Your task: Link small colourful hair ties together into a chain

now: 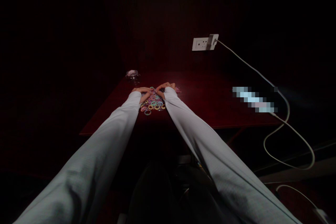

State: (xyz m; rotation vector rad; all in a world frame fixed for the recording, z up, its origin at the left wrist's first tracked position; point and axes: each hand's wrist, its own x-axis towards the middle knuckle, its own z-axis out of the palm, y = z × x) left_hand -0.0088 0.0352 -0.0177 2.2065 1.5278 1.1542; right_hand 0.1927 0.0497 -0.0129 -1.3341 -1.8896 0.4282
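I see the colored bands [153, 103] heaped loosely on the dark red table [204, 108], between the left hand [143, 92] and right hand [165, 87]. They're small overlapping loops in yellow, green, pink and purple, rounder ones showing at the near edge. Both hands curve inward around them; from here I can't tell whether the fingers grip any.

Far right of centre, a socket [200, 44] holds a plug [214, 39]. Its cable [289, 107] loops nearer, at right, by a pixelated item [252, 99].
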